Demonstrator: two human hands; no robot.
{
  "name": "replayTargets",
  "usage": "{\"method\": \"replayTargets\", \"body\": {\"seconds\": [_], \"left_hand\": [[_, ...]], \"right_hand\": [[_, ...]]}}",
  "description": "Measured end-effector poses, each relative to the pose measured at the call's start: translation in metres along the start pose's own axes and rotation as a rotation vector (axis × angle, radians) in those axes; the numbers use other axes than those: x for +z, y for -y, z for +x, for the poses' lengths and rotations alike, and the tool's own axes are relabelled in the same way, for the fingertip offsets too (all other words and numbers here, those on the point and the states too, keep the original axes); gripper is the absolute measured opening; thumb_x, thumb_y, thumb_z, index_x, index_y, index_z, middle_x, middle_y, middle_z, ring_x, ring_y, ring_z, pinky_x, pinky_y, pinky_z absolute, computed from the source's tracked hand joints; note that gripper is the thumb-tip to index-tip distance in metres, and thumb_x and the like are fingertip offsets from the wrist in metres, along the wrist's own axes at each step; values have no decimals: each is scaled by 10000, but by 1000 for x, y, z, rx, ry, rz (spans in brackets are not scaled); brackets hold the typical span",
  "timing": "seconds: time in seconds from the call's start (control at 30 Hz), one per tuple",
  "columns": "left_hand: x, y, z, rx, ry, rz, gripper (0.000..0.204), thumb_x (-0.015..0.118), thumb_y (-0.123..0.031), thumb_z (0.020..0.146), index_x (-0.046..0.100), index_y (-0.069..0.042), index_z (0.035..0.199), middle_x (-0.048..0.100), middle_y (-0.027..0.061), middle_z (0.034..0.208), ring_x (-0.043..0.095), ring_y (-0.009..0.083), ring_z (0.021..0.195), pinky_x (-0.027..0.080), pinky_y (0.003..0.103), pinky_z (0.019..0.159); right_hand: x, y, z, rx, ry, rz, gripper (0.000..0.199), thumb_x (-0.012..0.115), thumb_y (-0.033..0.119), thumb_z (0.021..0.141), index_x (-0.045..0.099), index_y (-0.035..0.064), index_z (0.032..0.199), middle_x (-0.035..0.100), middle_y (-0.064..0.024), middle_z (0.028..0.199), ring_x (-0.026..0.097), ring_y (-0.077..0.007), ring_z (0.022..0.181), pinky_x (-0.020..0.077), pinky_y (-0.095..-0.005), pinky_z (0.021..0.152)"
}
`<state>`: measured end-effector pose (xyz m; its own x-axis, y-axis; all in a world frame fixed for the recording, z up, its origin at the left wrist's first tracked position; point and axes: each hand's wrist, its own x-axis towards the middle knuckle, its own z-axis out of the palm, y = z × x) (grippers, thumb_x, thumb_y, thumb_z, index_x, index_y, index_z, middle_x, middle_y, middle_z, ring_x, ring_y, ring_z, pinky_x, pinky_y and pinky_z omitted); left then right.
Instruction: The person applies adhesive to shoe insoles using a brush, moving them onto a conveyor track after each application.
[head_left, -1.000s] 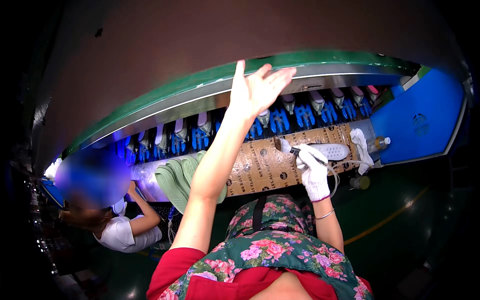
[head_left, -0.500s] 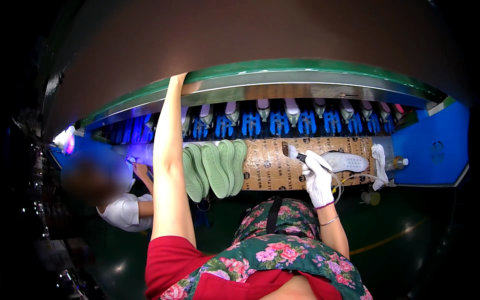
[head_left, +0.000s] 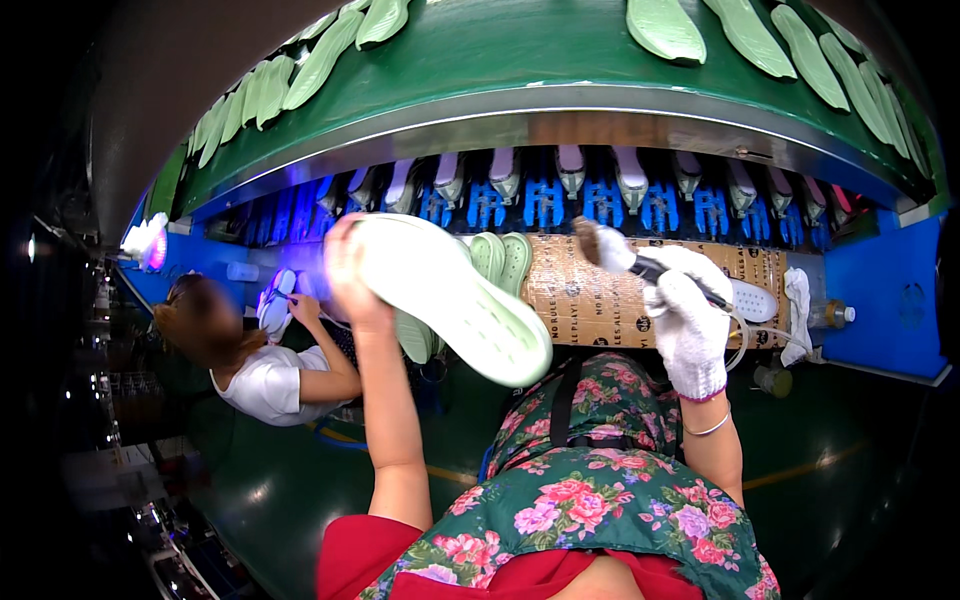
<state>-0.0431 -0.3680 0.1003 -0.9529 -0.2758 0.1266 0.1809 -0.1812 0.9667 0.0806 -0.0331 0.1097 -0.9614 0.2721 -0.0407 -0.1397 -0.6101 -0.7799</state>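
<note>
Sole [head_left: 455,295], pale green and foot-shaped, hangs tilted in the air near the flat brown cardboard sheet [head_left: 590,305], one end clasped by the bare left hand [head_left: 351,285]; the white-knit-gloved right hand [head_left: 692,325] is curled around a dark-handled brush [head_left: 618,255].

The held sole [head_left: 445,280] looks smooth, and the brush [head_left: 607,249] has rough hairs. The white glove [head_left: 695,335] is cloth. The cardboard [head_left: 582,295] and metal edge [head_left: 480,138] look shiny.

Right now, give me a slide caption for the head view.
Bare left hand holding a pale green sole, gloved right hand holding a brush.
</note>
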Motion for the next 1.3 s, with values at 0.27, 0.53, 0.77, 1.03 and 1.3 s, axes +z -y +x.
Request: {"method": "replayTargets", "body": {"seconds": [0.27,0.53,0.77,1.03,1.3], "left_hand": [[42,86,-109,-978,353,-392,485,474,-383,926,557,1,1210,649,136,1115,647,242,1007,526,395,893],[58,68,-169,-1115,748,-983,1027,133,-851,810,386,-71,1428,559,254,1226,589,392,1081,455,519,949],[96,43,-139,-958,459,-779,1087,69,-896,754,500,-50,1285,632,191,1024,661,326,848,560,450,756],[110,38,-142,-731,442,-460,976,82,-812,846,294,-101,1479,444,89,1415,458,236,1282,402,390,1061],[94,44,-130,-765,401,-484,1028,61,-845,811,297,-98,1477,468,136,1395,489,270,1262,403,415,1067]], "right_hand": [[50,-15,-4,194,220,-319,235,679,13,842,683,-18,1075,697,-60,923,625,-77,787,514,-219,678],[38,-15,1,54,206,-466,232,717,8,809,701,-13,1039,694,-58,924,645,-116,803,525,-241,705],[44,-16,13,-203,218,-680,229,752,36,766,724,17,993,712,-82,900,667,-152,802,522,-260,729],[58,-13,27,-731,329,-1036,233,735,15,736,722,36,967,714,-117,922,693,-256,812,544,-327,745],[58,-19,11,-552,497,-943,225,731,70,758,724,83,983,712,-88,919,692,-244,801,548,-324,729]]}}
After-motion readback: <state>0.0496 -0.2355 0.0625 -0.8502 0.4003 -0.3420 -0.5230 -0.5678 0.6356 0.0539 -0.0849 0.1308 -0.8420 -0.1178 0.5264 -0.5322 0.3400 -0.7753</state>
